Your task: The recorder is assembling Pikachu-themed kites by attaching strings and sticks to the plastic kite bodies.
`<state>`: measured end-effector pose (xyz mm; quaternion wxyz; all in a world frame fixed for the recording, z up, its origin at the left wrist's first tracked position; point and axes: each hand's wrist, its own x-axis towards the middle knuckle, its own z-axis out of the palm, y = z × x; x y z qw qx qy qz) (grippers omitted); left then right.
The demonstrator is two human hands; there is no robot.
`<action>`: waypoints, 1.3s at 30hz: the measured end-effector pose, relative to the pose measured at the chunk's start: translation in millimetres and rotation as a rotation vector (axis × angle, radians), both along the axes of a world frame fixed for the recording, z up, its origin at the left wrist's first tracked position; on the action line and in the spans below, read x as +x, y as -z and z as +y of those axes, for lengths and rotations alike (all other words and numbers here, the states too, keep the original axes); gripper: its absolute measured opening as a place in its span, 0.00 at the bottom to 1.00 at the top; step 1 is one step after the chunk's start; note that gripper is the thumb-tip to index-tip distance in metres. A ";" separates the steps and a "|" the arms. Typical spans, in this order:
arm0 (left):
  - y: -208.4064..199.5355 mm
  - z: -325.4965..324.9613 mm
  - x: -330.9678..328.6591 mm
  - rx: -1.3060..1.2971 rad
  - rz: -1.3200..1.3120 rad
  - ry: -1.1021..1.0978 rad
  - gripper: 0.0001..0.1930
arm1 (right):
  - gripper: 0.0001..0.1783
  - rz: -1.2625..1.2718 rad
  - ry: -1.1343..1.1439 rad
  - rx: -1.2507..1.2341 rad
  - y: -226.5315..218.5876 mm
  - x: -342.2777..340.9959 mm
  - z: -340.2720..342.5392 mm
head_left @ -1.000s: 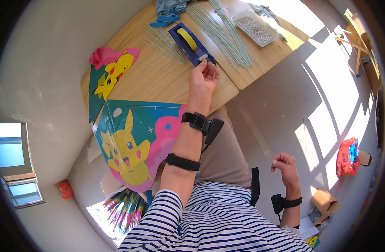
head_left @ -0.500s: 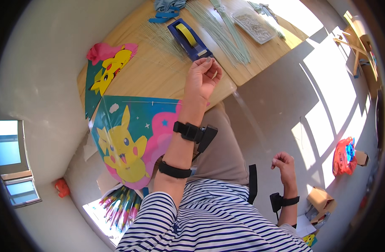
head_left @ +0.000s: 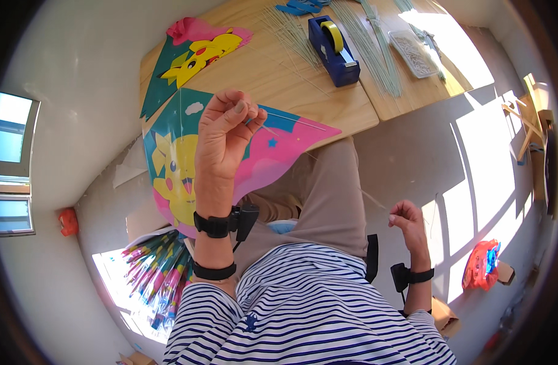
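Observation:
My left hand (head_left: 231, 125) is raised over a printed sheet (head_left: 182, 164), its thumb and fingertips pinched together. From those fingertips a thin pale rod (head_left: 365, 194) slants down to my right hand (head_left: 408, 220), where thumb and fingers close on its other end. Much of its length is hard to see against my trousers. Teal and pink, with a yellow cartoon figure, the kite-shaped sheet hangs over the table edge toward my lap. A straight white stick (head_left: 300, 123) lies across its upper part, partly hidden by my left hand.
On the wooden table (head_left: 279, 85) stand a blue tape dispenser (head_left: 335, 52) with yellow tape, bundles of thin rods (head_left: 367, 52) and a clear tray (head_left: 414, 53). A folded similar sheet (head_left: 193, 61) lies at the far left. Rolled printed sheets (head_left: 157, 277) and a red bag (head_left: 481, 266) are lower down.
My left hand has come from beside the tape dispenser back and left over the printed sheet, still pinched. My right hand has shifted slightly left and up. The whole view has turned a little.

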<state>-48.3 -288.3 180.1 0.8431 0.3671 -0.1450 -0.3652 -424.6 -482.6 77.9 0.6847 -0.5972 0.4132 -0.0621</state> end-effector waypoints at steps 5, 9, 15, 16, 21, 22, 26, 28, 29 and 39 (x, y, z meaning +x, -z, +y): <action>-7.3 88.7 -7.4 -0.065 -0.042 -0.169 0.05 | 0.04 -0.048 -0.194 -0.048 -15.1 38.5 7.2; -7.6 147.4 -7.0 -0.081 -0.060 -0.286 0.04 | 0.05 -0.122 -0.318 -0.063 -26.2 73.8 17.3; -0.6 207.7 -1.5 0.034 -0.110 -0.526 0.05 | 0.06 -0.138 -0.465 -0.053 -35.4 118.3 26.9; 2.3 216.0 0.8 0.036 -0.125 -0.536 0.05 | 0.07 -0.141 -0.490 -0.060 -38.5 126.2 29.1; 15.8 245.3 26.4 0.064 -0.227 -0.486 0.07 | 0.05 -0.161 -0.546 -0.095 -26.8 145.7 18.4; 14.4 245.7 28.7 0.082 -0.249 -0.485 0.08 | 0.04 -0.160 -0.547 -0.094 -25.9 151.8 16.4; 12.0 233.9 46.1 0.169 -0.273 -0.513 0.07 | 0.03 -0.204 -0.495 -0.116 -20.0 169.4 8.7; 10.5 223.9 53.1 0.199 -0.255 -0.514 0.08 | 0.03 -0.203 -0.475 -0.165 -19.7 177.0 1.7; 10.1 218.0 56.7 0.188 -0.247 -0.487 0.08 | 0.03 -0.204 -0.464 -0.189 -19.5 180.1 -2.6; 35.1 186.8 101.9 0.370 -0.231 -0.472 0.05 | 0.02 -0.147 -0.368 -0.248 -18.3 197.2 -18.2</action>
